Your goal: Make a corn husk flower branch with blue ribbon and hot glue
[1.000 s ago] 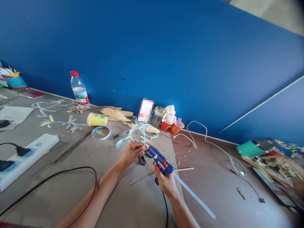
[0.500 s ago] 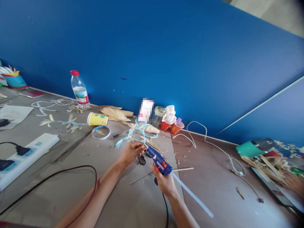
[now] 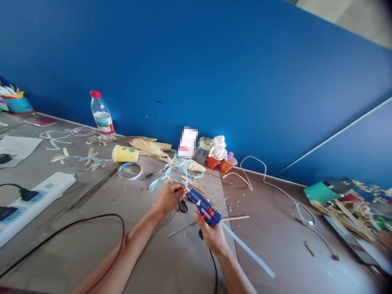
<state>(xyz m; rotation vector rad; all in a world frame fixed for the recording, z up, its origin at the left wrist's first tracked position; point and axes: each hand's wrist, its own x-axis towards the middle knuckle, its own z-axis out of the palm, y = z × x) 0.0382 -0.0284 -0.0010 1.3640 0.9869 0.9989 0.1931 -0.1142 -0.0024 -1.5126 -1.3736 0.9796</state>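
Note:
My right hand is wrapped round the grip of a blue glue gun with a small red light on its side. A long translucent glue stick sticks out of its back end. The nozzle meets the fingertips of my left hand, which are pinched together. They hold the lower end of a light-blue ribbon, whose loops spread over pale dried husk pieces behind. What exactly lies between the fingertips is partly hidden. Beneath the hands, black scissor handles lie on the table.
A tape roll, a yellow paper cup and a water bottle stand or lie to the left, with a power strip nearer. Red cups stand by the blue partition. Another person's hand shows at the right edge.
Both my hands hold nearly the same place, the glue gun nozzle still at the left fingertips. The gun has shifted very slightly left. At the right edge, the other person's hand has moved slightly.

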